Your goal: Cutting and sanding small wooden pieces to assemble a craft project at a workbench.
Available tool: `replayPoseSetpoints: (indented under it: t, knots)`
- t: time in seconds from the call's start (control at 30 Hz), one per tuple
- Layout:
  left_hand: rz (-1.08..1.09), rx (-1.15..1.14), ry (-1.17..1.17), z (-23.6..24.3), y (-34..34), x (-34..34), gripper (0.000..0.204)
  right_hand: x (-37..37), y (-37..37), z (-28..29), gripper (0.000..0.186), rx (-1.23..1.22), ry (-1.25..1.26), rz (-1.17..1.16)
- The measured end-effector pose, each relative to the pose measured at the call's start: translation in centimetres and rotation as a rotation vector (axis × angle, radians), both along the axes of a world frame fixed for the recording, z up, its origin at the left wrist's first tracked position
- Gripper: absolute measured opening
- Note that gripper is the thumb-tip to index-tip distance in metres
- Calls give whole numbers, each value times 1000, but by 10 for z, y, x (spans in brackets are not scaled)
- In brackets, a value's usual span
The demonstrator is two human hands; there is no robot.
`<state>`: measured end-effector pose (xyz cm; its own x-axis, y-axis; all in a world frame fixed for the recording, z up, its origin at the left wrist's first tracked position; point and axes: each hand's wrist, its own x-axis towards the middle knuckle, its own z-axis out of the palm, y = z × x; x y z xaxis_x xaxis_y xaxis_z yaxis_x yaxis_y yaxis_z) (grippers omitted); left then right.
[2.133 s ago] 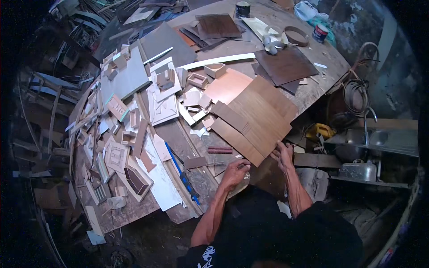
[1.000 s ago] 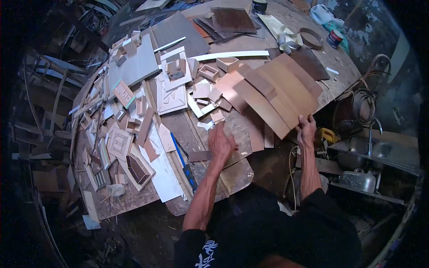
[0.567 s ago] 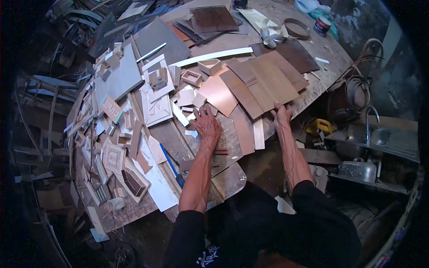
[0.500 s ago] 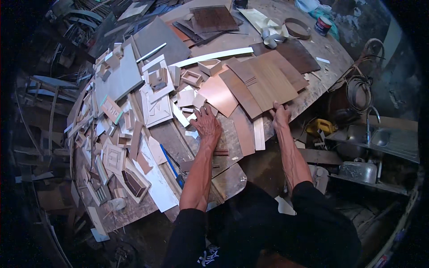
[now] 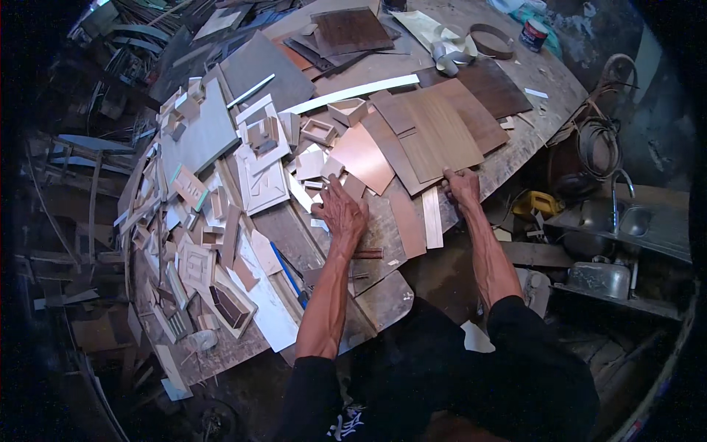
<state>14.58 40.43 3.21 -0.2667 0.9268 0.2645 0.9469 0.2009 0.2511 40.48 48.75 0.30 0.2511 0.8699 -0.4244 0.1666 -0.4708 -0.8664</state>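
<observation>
A stack of thin brown wood panels (image 5: 434, 140) lies at the table's right side, fanned out and overlapping. My right hand (image 5: 462, 188) pinches the near edge of the top panel, close to its lower right corner. To the left, my left hand (image 5: 343, 215) rests low over the table with its fingers spread, holding nothing that I can see. Just beyond its fingertips are a small wood block (image 5: 333, 165) and a small brown flat piece (image 5: 355, 187). A pale copper-coloured sheet (image 5: 362, 156) lies partly beneath the panels.
Small wooden boxes (image 5: 319, 132), offcuts and a carved panel piece (image 5: 263, 180) crowd the table's left half. A blue pencil-like tool (image 5: 289, 272) lies by my left forearm. Dark boards (image 5: 352, 31) are stacked at the back. A metal sink (image 5: 633, 221) stands right of the table.
The top panel has shifted slightly left with my right hand at its edge. My left hand has drawn a little nearer to me, and a small brown piece now shows beside its fingers.
</observation>
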Motion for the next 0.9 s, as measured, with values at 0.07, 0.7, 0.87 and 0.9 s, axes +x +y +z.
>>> replayPoseSetpoints:
  t: [0.07,0.7,0.87,0.9]
  knots:
    - [-43,-21,-90,11,-17,-1,91,13,3,-13,30,28,-85,5]
    - [5,197,-1375,55,-153,-23,69,-155,-159,43,33,233,226,595]
    - [165,351,-1322,42,-197,-27,38,-208,-237,66,41,188,352,470]
    - [272,450,-1552,41,-201,-30,33,-211,-249,64,42,168,420,546]
